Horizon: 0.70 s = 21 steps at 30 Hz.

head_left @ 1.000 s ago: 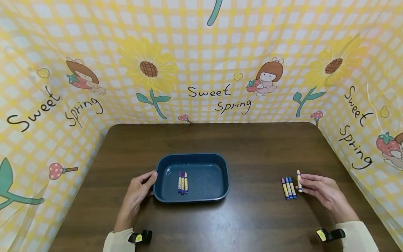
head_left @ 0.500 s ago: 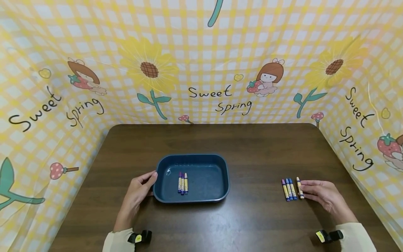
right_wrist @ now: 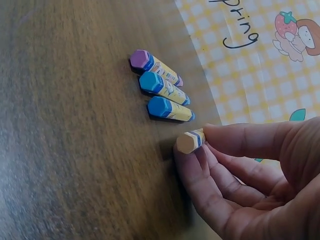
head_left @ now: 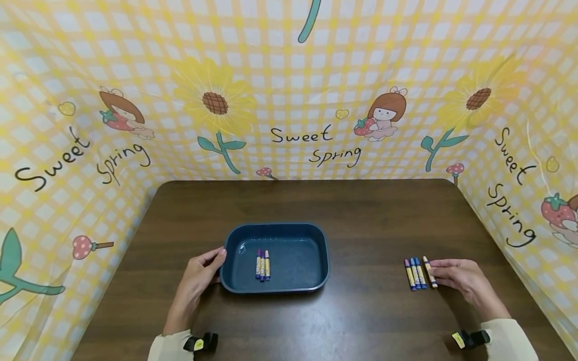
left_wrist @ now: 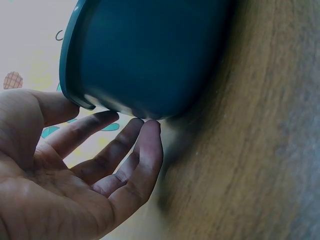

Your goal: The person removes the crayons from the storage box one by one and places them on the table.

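A dark blue tray [head_left: 289,258] stands on the table with several crayons inside it; three show, side by side, one of them a purple-tipped crayon [head_left: 258,265]. My left hand [head_left: 197,276] holds the tray's left end, the thumb at the rim and the fingertips [left_wrist: 151,131] against the outer wall. On the right, my right hand [head_left: 462,282] pinches a pale cream-ended crayon [right_wrist: 189,142] between thumb and fingers, low over the tabletop. Just left of it lie a row of three crayons, a purple crayon [right_wrist: 142,60] and two blue crayons [right_wrist: 160,108].
The brown wooden table [head_left: 361,321] lies beneath everything. A yellow checked cloth [head_left: 298,80] with printed flowers and lettering rises behind and along both sides of it. A dark band [head_left: 469,339] sits on each wrist.
My right hand has lowered the cream crayon toward the table, beside the row, and tilted its top slightly left. My left hand and the tray have stayed put.
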### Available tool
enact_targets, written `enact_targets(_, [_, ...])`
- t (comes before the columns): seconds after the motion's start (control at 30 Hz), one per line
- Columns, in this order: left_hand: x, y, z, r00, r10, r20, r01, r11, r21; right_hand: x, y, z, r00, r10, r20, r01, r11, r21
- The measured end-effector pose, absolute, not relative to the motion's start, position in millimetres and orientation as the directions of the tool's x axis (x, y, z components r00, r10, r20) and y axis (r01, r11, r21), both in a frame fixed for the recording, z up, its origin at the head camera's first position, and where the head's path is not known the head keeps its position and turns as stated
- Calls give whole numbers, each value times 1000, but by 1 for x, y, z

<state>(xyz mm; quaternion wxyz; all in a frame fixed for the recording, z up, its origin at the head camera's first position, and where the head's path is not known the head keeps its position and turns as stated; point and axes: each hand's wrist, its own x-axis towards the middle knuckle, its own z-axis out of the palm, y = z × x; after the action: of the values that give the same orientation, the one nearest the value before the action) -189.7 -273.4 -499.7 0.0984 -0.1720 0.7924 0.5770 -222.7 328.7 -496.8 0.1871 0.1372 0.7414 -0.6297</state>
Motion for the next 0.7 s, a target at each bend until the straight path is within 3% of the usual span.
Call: enact_targets(0.7, [-189,-274,-504,-925,-160,-344,-376,278,884,-223,320,-498,-912,57,-406,398,354,-846])
